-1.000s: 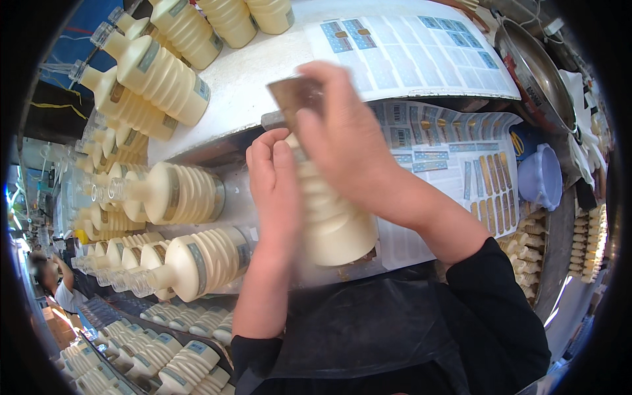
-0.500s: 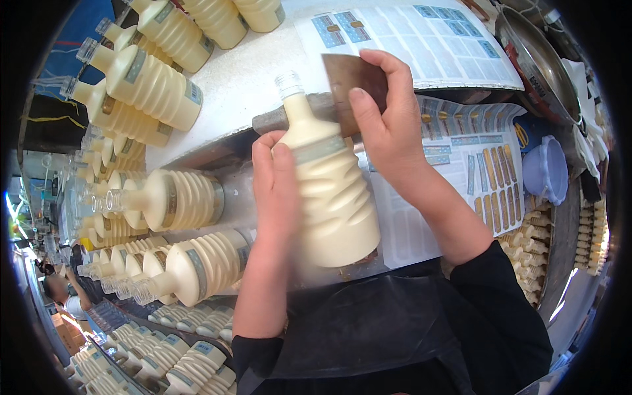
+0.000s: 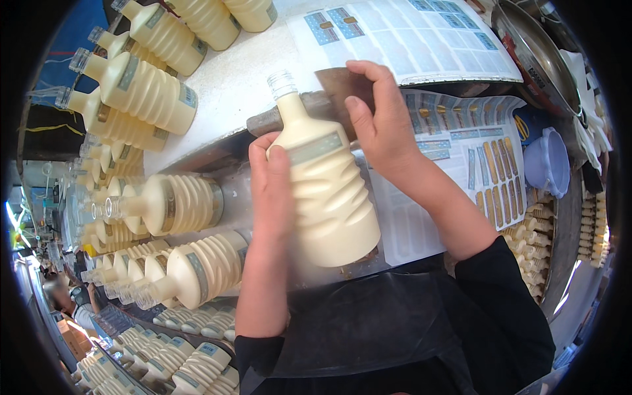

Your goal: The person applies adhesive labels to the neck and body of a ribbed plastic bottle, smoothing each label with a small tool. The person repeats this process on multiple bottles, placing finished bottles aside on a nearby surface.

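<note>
A cream bottle (image 3: 332,204) with ridged sides and a clear threaded neck lies in front of me, its neck pointing away. Round its shoulder runs a pale grey-blue label band (image 3: 317,147). My left hand (image 3: 271,174) grips the bottle along its left side, thumb near the band. In my right hand (image 3: 385,125) is a thin brown flat scraper-like piece (image 3: 347,99), pinched between thumb and fingers just right of the neck and apart from the bottle. A dark grey bar (image 3: 266,124) lies behind the neck.
Several similar bottles lie in rows on the left (image 3: 187,201), and others stand at the back left (image 3: 168,33). Label sheets (image 3: 454,191) spread to my right, with another sheet (image 3: 408,46) on the white tabletop (image 3: 227,85). A lavender bucket (image 3: 548,164) and a large metal pan (image 3: 536,52) are far right.
The brown flat piece in my right hand has dropped slightly toward the bottle's shoulder and tilted. My left hand keeps its hold on the bottle.
</note>
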The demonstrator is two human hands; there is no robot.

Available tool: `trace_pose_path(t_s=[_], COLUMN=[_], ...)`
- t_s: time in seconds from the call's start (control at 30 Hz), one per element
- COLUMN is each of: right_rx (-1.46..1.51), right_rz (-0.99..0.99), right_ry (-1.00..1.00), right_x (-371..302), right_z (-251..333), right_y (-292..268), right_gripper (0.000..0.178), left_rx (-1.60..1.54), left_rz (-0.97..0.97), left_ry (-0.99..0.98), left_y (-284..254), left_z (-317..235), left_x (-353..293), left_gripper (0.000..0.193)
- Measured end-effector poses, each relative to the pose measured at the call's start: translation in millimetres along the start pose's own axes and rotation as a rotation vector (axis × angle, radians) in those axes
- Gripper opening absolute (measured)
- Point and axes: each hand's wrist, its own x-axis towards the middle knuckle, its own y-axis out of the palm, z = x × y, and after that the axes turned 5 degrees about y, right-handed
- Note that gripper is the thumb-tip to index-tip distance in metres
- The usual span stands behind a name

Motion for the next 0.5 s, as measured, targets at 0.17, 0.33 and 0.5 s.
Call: trace_pose_path(t_s=[0.17, 0.33, 0.5], right_rx=[0.264, 0.090, 0.446], right_rz=[0.101, 0.050, 0.156], right_ry=[0.128, 0.097, 0.307], right_x=[4, -5, -1], right_z=[15, -1, -6], right_y=[-4, 0, -23], right_gripper=[0.044, 0.040, 0.032], left_rx=[-0.170, -0.161, -0.067], left_rz=[-0.115, -0.093, -0.162], left_ry=[-0.025, -0.046, 0.078], left_y=[0, 0, -3], left_z=[2, 5, 7], left_x=[-6, -5, -8], left_gripper=[0.039, 0.034, 0.032])
